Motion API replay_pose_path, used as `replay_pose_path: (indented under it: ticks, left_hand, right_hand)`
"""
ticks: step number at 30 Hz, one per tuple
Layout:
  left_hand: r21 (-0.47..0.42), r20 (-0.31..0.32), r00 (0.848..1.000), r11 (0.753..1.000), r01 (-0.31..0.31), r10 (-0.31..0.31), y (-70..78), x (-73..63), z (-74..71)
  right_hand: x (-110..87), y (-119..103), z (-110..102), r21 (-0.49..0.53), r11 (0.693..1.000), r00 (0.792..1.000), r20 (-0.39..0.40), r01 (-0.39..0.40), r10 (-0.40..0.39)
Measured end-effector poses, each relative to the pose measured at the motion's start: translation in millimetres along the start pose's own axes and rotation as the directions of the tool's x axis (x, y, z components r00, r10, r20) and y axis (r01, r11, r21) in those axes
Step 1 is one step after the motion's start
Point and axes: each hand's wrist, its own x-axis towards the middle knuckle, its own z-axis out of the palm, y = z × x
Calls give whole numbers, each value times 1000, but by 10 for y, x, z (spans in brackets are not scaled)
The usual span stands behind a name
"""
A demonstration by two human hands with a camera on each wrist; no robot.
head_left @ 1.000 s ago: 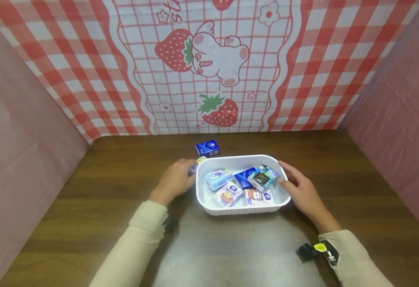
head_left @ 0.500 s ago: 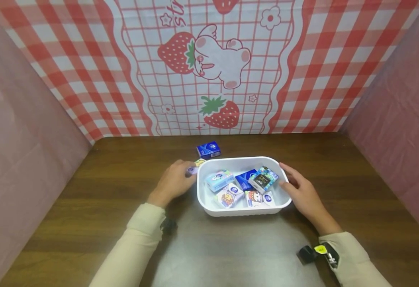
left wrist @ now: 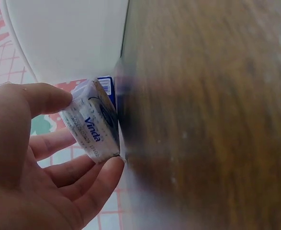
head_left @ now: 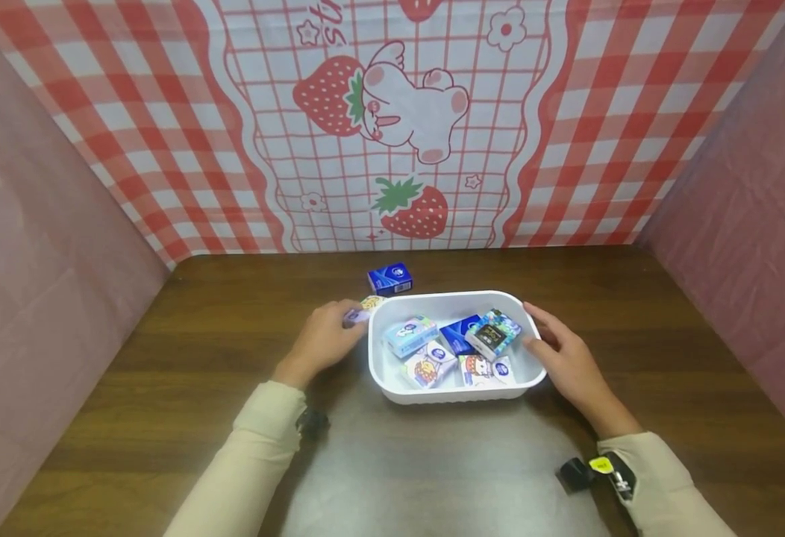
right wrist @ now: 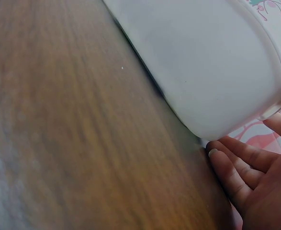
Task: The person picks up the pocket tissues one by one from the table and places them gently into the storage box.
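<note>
My left hand (head_left: 325, 337) is just left of the white plastic tub (head_left: 456, 397) and holds a small pack of tissues (left wrist: 92, 127) between thumb and fingers. "Vinda" is printed on the pack's side in the left wrist view, where it is tilted close to the table. At the tub's right end, my right hand (head_left: 567, 367) grips the rim, thumb at the top edge and fingers spread down the outer wall. Inside the tub lie several tissue packs: a light blue one (head_left: 411, 335), a dark blue one (head_left: 458, 335), a black-labelled one (head_left: 494, 333) and strawberry-print ones (head_left: 430, 365).
Behind the tub's left corner, a dark blue tissue pack (head_left: 390, 279) lies on the brown wooden table (head_left: 184, 373). A red-and-white checked cloth (head_left: 218, 149) hangs along the back edge. Pink cloth walls (head_left: 43, 298) stand at both sides.
My left hand has shifted slightly left along with the tissue pack, and more of the pack shows beside the tub. The right hand and the tub stay in place.
</note>
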Motion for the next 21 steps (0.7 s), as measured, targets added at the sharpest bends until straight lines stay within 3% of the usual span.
replay_pose_path:
  ticks: [15,21]
  left_hand:
    - [-15,-7,999,999,37,-37,-12,8,5]
    - [-81,-41,998,996,47,-51,-5,-17,-19]
  right_hand:
    - [-8,-9,-8,3,1000,1000,3,-12,12]
    - [-6,-21,-10,4,1000,1000,7,-18,18]
